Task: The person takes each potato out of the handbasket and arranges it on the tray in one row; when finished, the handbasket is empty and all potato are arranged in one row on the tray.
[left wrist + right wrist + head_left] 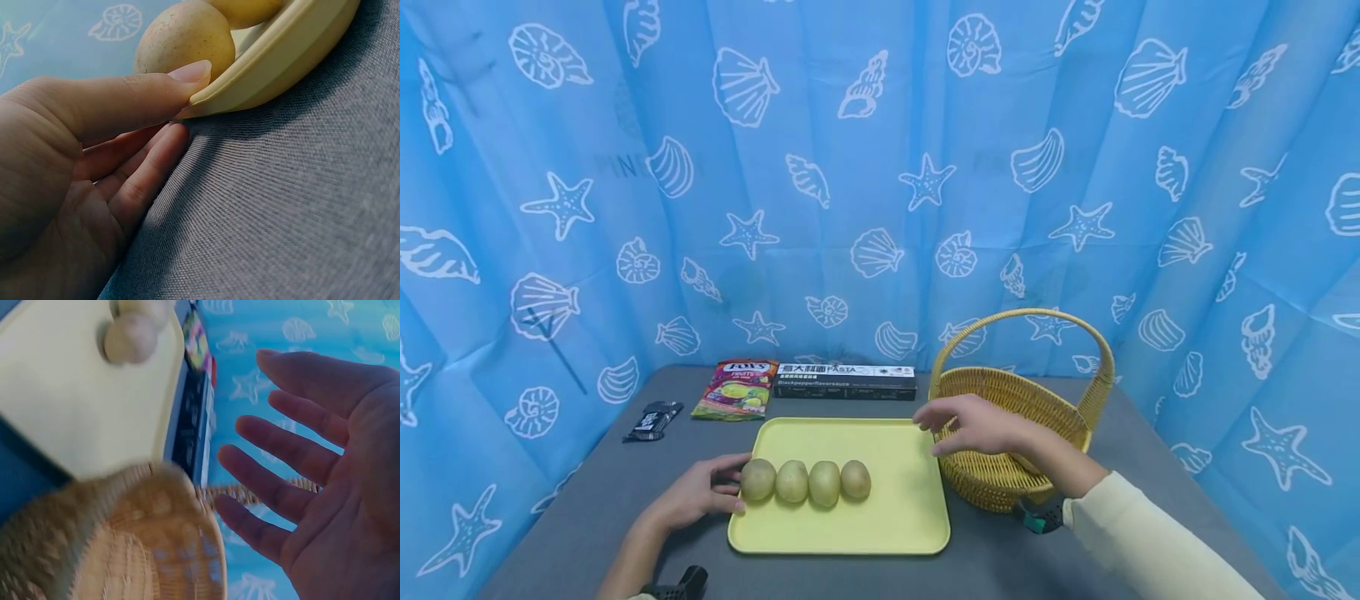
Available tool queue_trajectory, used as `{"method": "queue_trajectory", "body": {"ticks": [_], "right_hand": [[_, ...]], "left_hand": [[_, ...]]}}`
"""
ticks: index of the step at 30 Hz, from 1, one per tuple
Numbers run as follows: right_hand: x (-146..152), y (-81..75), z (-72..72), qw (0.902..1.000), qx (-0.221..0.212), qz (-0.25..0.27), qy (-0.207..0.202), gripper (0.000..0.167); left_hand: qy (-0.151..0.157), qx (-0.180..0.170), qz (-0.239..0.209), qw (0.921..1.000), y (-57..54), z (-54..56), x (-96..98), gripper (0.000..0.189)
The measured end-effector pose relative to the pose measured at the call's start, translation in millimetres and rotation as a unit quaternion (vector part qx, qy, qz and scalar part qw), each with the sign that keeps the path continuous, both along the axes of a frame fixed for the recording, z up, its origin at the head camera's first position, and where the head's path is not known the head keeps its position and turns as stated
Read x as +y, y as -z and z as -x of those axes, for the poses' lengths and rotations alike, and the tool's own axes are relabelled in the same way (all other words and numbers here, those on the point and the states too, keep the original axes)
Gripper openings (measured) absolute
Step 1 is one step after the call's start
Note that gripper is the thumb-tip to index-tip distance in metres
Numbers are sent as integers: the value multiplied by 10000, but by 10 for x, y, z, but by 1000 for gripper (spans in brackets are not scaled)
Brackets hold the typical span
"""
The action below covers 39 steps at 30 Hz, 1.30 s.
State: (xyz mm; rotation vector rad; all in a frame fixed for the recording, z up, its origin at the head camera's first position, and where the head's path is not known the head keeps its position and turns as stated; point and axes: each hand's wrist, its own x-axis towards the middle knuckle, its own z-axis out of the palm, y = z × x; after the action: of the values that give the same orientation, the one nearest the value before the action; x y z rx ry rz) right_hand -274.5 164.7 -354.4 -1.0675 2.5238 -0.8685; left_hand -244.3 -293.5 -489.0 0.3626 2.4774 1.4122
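Note:
Several round, brownish-green fruits that look like kiwis (824, 483) stand in a row along the left half of a yellow tray (895, 525). At the tray's left edge, my left hand (703, 493) pinches the rim. In the left wrist view its thumb (190, 74) lies over the rim, close beside a fruit (187, 37), with the other fingers below. My right hand (977, 425) is raised between the tray's far right corner and a woven basket (992, 492). The right wrist view shows its fingers (275, 444) spread and holding nothing. The basket's inside is partly hidden.
Behind the tray lie a Fox's sweets bag (741, 390) and a black-and-white pasta box (846, 383). A small black packet (655, 421) is at the far left. The basket's tall handle (1022, 315) arches up. A blue shell-patterned curtain (880, 167) surrounds the grey table (700, 567).

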Motion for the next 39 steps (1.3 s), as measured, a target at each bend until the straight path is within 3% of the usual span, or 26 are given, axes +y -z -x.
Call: {"method": "queue_trajectory", "body": {"ticks": [10, 22, 33, 39], "right_hand": [[478, -1, 171, 9986, -187, -312, 396, 47], [961, 311, 128, 9887, -471, -579, 1302, 53], [989, 459, 89, 9803, -267, -1336, 1432, 32], [966, 558, 114, 9767, 255, -1422, 1588, 31]], "left_hand": [[-1, -26, -56, 10000, 16, 6, -5, 82], [18, 11, -61, 10000, 12, -7, -13, 84], [-70, 5, 16, 10000, 27, 12, -17, 86], [-110, -10, 77, 9999, 40, 24, -7, 86]]}}
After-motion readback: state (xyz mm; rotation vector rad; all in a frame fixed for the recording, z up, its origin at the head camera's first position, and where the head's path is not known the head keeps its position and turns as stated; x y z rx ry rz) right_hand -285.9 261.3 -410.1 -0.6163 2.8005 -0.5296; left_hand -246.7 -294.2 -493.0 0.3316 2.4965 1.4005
